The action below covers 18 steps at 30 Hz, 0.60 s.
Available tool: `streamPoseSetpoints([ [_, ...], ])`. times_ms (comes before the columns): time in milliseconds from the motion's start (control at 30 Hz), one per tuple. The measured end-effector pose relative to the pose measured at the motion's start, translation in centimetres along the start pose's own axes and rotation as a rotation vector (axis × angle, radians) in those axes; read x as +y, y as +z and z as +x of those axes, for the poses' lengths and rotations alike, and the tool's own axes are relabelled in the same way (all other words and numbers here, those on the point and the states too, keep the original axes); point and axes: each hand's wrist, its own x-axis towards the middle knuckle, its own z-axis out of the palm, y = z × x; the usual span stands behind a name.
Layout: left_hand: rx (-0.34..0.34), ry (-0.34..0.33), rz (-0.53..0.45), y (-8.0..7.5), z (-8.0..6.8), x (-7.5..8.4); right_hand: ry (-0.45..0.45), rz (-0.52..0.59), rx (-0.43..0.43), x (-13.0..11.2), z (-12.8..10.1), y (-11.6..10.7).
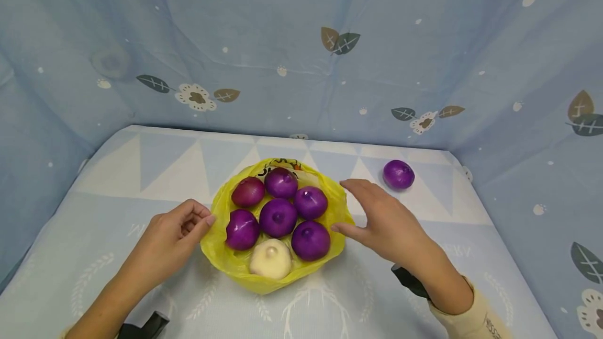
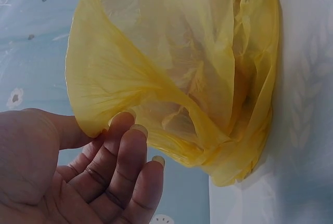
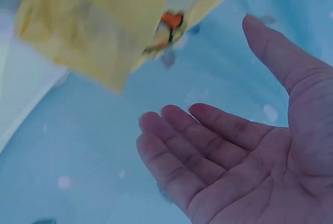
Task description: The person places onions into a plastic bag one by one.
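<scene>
A yellow plastic bag stands spread wide at the middle of the table. Several shiny purple onions lie inside it, with one pale cream onion at the near side. Thumb and fingers of my left hand pinch the bag's left rim, and the left wrist view shows the yellow film caught between them. Beside the right rim is my right hand, thumb and fingers spread apart. In the right wrist view its palm holds nothing, and a gap separates it from the bag.
Toward the table's back right lies a single purple onion, beyond my right hand. A patterned cloth in blue hangs behind and at both sides of the table. Black straps sit at both wrists.
</scene>
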Motion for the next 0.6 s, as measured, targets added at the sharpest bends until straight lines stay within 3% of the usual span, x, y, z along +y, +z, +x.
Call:
streamPoseSetpoints([
  [333, -0.006, -0.016, -0.003, 0.0, 0.1, 0.0, 0.177, 0.048, 0.004, 4.7, 0.4, -2.2],
  [600, -0.003, -0.016, -0.003, 0.0, 0.0, 0.1, 0.222, 0.038, 0.024, 6.9, 0.2, -2.5],
])
